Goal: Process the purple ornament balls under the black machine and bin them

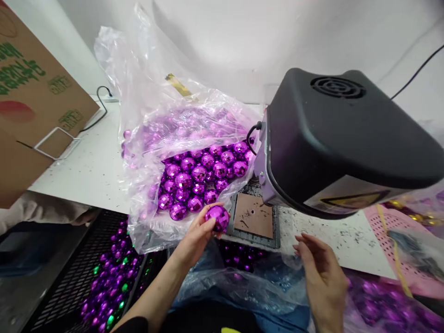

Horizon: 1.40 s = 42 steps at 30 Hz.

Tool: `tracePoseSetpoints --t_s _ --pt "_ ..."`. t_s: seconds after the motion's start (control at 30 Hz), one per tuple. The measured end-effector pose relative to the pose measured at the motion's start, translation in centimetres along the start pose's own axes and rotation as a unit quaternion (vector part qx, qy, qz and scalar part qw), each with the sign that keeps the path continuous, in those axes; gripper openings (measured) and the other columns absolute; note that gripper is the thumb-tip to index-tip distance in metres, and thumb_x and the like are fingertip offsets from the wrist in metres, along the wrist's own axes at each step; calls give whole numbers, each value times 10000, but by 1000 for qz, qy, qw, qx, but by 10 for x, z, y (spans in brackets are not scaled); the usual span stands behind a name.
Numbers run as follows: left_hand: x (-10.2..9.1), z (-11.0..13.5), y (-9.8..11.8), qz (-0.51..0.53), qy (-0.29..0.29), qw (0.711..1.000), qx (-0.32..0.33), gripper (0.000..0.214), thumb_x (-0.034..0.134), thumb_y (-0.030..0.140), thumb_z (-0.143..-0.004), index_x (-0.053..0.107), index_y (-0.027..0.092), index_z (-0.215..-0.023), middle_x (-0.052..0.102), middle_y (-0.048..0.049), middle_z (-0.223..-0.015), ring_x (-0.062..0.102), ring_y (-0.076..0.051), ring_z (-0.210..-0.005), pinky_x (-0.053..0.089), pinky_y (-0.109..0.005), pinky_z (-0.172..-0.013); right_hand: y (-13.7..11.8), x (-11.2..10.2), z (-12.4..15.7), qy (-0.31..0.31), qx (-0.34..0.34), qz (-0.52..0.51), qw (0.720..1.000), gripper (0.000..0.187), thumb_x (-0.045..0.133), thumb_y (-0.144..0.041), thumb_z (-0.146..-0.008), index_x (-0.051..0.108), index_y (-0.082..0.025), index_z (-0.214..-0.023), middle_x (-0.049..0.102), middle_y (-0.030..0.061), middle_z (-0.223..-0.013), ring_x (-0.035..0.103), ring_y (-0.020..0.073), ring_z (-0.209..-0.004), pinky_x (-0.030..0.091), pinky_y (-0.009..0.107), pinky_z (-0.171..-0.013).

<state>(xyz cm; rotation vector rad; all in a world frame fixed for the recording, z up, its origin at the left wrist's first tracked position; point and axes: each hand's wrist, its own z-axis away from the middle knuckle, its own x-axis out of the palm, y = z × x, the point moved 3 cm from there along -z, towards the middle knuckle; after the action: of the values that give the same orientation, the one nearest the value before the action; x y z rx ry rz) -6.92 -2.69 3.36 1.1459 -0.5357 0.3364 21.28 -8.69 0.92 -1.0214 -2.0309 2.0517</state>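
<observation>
A: Left hand status?
B: My left hand (199, 233) is closed round one purple ball (217, 218), thumb and fingers gripping it. The ball is at the near edge of the bag (145, 92), just beside the plate (253, 215).
A: Right?
B: My right hand (321, 273) holds nothing. Fingers loosely spread, hovering at the table (86, 171) edge. It's right of the plate, well apart from the ball.
A: Other stock?
B: A pile (204, 173) of the same mirrored balls in the open clear bag, lying on the table just behind my left hand. More in the black crate (69, 277) low on my left, below table level. Green glints among those, can't tell what they are.
A: Machine?
B: The black machine (347, 138) is upper right, its head hanging over the brown plate. Plate has a small hole and dark specks, nothing on it. Ball is not under the head.
A: Surroundings?
B: Cardboard box (34, 92) far left. Someone else's sleeve (45, 210) below it at the table edge. Pink perforated tray (381, 222) far right, partly under plastic.
</observation>
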Motion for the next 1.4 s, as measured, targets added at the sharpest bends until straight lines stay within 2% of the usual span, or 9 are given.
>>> tracePoseSetpoints --t_s 0.17,0.3,0.37,0.67,0.83,0.97,1.03,1.2,1.4 --pt "-52 54 52 -113 183 964 156 625 880 548 -742 710 185 -1221 728 -92 -1109 642 -195 -879 508 -282 -766 32 20 22 -183 39 0 982 637 649 -675 -873 650 -151 -1236 692 114 -1100 702 138 -909 586 144 -786" --pt "-129 66 103 -174 529 728 400 426 722 602 -848 634 222 -1019 637 4 -1025 601 -166 -983 479 -289 -938 30 69 45 -328 -15 -28 944 630 548 -622 -958 580 -178 -1404 671 114 -1145 682 108 -908 584 141 -797" --pt "-160 45 111 -156 598 699 360 456 598 675 -904 560 234 -1011 588 10 -1030 586 -164 -995 464 -310 -948 9 92 52 -373 -64 -23 925 622 518 -570 -988 527 -202 -1489 648 119 -1230 670 97 -925 589 152 -827" --pt "-188 -43 107 -197 550 757 292 634 627 819 -796 561 207 -946 559 10 -899 572 -208 -971 431 -362 -937 -51 142 70 -560 -171 114 803 746 544 -305 -976 234 -412 -1646 236 15 -1688 318 197 -1579 395 368 -1305" --pt "-188 -23 128 -222 541 743 325 613 695 769 -762 584 194 -940 545 27 -873 538 -177 -894 434 -347 -935 -45 133 67 -593 -126 89 790 657 467 -411 -1021 270 -379 -1647 165 12 -1709 243 199 -1612 357 357 -1321" --pt "-146 20 136 -251 522 672 461 543 793 573 -800 609 214 -1165 608 -4 -1085 567 -172 -997 441 -312 -982 -38 116 64 -602 -57 71 793 612 410 -602 -1032 379 -389 -1605 189 -3 -1701 246 206 -1612 355 374 -1319" --pt "-110 31 126 -262 456 697 487 531 828 467 -817 613 240 -1247 629 -18 -1161 597 -175 -1027 462 -297 -979 -37 109 64 -590 -54 50 804 594 438 -620 -1021 476 -364 -1555 292 20 -1666 313 199 -1583 355 355 -1319" --pt "-27 -1 60 -209 118 955 176 595 868 368 -809 639 289 -1353 658 -60 -1270 635 -212 -1066 526 -306 -911 -37 97 66 -580 -64 36 811 545 486 -577 -1013 583 -305 -1476 489 71 -1536 538 170 -1403 467 265 -1220" --pt "6 -40 8 -19 -28 999 -19 571 899 407 -781 684 219 -1275 685 -65 -1061 675 -209 -958 549 -310 -797 -34 62 52 -547 -41 74 833 556 497 -608 -1003 584 -320 -1472 506 53 -1520 514 167 -1426 434 273 -1251"
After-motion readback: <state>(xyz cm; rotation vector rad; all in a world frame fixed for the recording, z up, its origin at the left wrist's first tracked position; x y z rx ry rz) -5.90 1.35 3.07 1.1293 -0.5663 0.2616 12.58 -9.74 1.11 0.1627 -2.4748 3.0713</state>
